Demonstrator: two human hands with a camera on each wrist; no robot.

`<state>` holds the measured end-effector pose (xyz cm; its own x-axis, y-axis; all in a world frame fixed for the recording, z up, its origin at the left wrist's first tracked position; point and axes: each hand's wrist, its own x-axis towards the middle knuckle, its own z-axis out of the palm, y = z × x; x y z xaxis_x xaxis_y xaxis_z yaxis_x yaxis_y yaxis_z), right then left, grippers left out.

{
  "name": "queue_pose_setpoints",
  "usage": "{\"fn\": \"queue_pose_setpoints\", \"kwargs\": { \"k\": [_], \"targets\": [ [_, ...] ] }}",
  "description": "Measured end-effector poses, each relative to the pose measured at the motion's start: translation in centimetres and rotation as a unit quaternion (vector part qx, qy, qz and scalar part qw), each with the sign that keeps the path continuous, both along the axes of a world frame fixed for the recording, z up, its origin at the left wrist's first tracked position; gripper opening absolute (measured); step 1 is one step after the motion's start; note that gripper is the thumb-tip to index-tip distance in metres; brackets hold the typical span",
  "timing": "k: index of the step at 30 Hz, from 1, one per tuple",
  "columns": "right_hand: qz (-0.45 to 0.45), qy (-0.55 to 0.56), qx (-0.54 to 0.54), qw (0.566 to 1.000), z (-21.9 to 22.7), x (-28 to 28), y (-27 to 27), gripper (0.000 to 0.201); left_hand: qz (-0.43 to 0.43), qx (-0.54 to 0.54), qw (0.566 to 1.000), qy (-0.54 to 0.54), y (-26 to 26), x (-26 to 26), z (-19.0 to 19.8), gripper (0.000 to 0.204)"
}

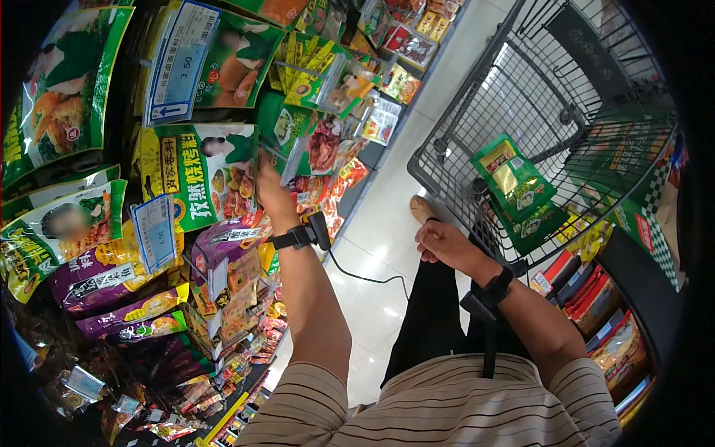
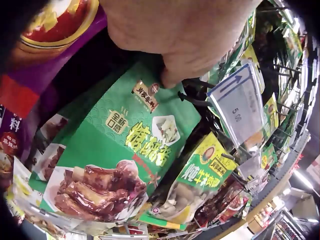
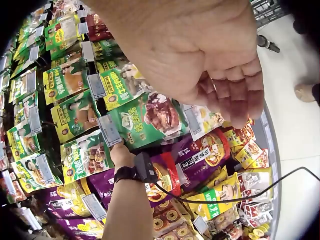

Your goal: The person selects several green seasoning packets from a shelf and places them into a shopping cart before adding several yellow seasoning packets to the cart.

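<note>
My left hand (image 1: pixel 273 192) reaches into the shelf rack and grips the top edge of a green seasoning packet (image 2: pixel 107 145) with glossy ribs pictured on its front. In the left wrist view that hand (image 2: pixel 185 37) has a fingertip at the packet's top, close beside a black display hook (image 2: pixel 194 100); its other fingers are mostly hidden. The same packet (image 3: pixel 150 120) hangs among others in the right wrist view. My right hand (image 1: pixel 447 246) holds nothing, its fingers loosely curled in front of my body, near the shopping cart.
A grey wire shopping cart (image 1: pixel 514 112) stands at the right with green packets (image 1: pixel 514 175) in it. Price tags (image 1: pixel 179 63) stick out from the rack among hanging packets. A black cable (image 1: pixel 365 279) runs from my left wrist over the tiled floor.
</note>
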<state>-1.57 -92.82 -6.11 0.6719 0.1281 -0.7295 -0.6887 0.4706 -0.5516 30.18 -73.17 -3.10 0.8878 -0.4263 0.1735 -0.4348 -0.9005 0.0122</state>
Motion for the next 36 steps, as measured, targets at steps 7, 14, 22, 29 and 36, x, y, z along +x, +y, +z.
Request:
{"fn": "queue_pose_setpoints", "kwargs": {
  "k": [7, 14, 22, 29, 36],
  "targets": [
    [0.001, 0.005, 0.01, 1.0, -0.1, 0.2, 0.1, 0.02, 0.009, -0.061, 0.998, -0.015, 0.5, -1.6, -1.1, 0.042],
    [0.012, 0.006, -0.001, 1.0, 0.1, 0.4, -0.2, 0.02, -0.031, 0.022, 0.998, -0.041, 0.5, -3.0, -0.3, 0.04],
    [0.002, -0.003, 0.009, 1.0, -0.1, -0.2, -0.5, 0.021, 0.055, -0.051, 0.995, 0.069, -0.2, -4.7, 1.9, 0.035],
    [0.009, 0.009, 0.004, 1.0, 0.0, -0.3, -0.6, 0.021, 0.076, -0.387, 0.892, 0.22, -1.7, -6.9, 3.4, 0.022],
    [0.014, -0.007, 0.01, 1.0, 1.4, 0.0, -1.2, 0.019, 0.084, -0.395, 0.882, 0.245, -1.1, -10.2, 3.4, 0.017]
  ]
}}
